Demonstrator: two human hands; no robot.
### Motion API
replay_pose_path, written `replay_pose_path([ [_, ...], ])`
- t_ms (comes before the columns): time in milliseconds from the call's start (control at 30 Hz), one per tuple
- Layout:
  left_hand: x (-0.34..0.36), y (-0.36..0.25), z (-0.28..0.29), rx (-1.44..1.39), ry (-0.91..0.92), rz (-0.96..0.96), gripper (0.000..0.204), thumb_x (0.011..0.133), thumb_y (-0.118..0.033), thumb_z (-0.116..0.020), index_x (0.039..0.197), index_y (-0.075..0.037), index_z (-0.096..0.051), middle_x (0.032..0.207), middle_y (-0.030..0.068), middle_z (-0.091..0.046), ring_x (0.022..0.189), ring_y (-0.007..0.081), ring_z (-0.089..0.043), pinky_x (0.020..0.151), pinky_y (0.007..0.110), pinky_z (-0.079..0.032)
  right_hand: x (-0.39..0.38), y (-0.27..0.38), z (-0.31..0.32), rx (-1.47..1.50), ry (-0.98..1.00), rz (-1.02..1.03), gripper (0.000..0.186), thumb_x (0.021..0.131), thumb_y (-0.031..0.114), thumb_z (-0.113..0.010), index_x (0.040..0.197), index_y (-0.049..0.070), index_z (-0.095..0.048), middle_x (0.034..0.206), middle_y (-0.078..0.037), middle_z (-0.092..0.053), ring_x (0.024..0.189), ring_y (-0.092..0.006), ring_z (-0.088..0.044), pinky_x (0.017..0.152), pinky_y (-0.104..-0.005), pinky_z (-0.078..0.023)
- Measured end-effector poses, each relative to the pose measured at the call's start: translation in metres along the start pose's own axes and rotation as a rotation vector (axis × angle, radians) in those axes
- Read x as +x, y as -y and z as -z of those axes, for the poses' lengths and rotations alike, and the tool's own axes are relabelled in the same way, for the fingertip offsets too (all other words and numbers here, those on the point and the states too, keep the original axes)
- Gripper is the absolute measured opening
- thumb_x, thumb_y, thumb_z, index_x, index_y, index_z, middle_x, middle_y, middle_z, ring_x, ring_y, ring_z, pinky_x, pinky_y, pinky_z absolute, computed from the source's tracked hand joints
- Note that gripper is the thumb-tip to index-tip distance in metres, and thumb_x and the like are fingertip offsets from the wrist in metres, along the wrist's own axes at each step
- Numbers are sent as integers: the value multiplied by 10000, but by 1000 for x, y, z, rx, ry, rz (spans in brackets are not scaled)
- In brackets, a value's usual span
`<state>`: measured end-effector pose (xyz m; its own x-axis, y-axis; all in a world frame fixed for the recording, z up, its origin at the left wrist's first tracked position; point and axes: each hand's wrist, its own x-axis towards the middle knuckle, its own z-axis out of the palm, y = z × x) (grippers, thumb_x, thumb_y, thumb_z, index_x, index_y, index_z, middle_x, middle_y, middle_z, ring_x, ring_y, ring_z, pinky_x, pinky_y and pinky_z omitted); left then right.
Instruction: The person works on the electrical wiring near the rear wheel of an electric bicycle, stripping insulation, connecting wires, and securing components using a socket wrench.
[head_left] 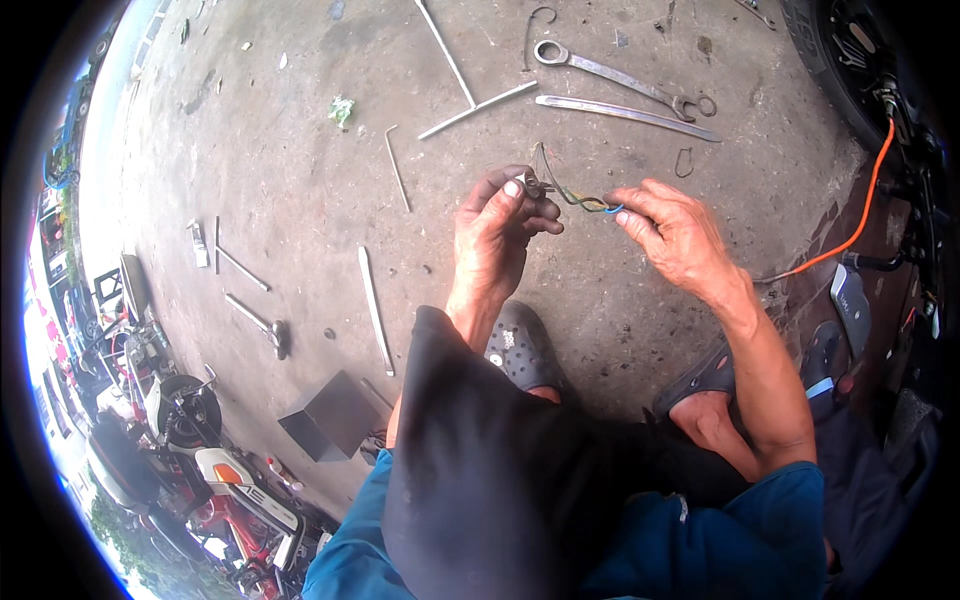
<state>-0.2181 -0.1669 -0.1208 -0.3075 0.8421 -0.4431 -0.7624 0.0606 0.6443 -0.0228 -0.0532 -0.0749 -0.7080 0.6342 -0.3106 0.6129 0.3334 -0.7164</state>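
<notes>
My left hand is closed around a small dark metal part, its thumb on top and its fingers blackened. The part's kind is too small to make out. From it a bundle of thin twisted wires, green, yellow and blue, runs across to the right. My right hand pinches the far end of these wires between thumb and forefinger, with a blue bit showing at the fingertips. Both hands are held above the concrete floor, in front of my knees.
Ahead lie a T-handle wrench, a large combination wrench and a flat metal bar. More tools and a dark box are at left. Motorcycles stand lower left. An orange cable runs at right, beside another person's foot.
</notes>
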Motion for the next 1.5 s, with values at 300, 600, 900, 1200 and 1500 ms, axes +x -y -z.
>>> replay_pose_path([
  [300,-3,-10,-7,57,25,-4,337,886,-203,-633,1105,43,-563,922,146,-629,787,271,-647,674,398,-551,22,33,-18,87,-167,199,374,867,240,-621,1157,5,-583,1101,-155,-607,1059,-336,-553,885,-402,-452],
  [600,-3,-12,16,-39,-68,-36,389,885,-292,-632,1092,33,-577,906,117,-594,806,263,-595,672,395,-493,29,27,-27,187,-245,234,267,862,175,-630,1104,64,-648,832,-119,-548,840,-295,-543,744,-389,-459],
  [900,0,-7,9,-65,22,44,377,894,-268,-615,1114,37,-589,937,115,-628,778,267,-607,685,406,-494,24,22,-28,204,-228,344,336,786,164,-701,1111,89,-665,808,-98,-515,810,-269,-516,718,-368,-458],
  [1200,-1,-6,5,-145,131,107,382,896,-258,-603,1127,45,-583,901,143,-635,748,271,-612,648,402,-495,23,31,-20,295,-197,249,276,805,168,-702,1051,47,-677,754,-106,-514,781,-264,-531,705,-361,-451],
  [1500,1,-20,-1,51,84,71,334,879,-205,-619,1082,60,-596,841,147,-638,672,258,-623,601,379,-510,20,25,-14,294,-103,193,219,843,162,-637,978,-7,-668,807,-136,-599,809,-287,-563,738,-377,-456],
])
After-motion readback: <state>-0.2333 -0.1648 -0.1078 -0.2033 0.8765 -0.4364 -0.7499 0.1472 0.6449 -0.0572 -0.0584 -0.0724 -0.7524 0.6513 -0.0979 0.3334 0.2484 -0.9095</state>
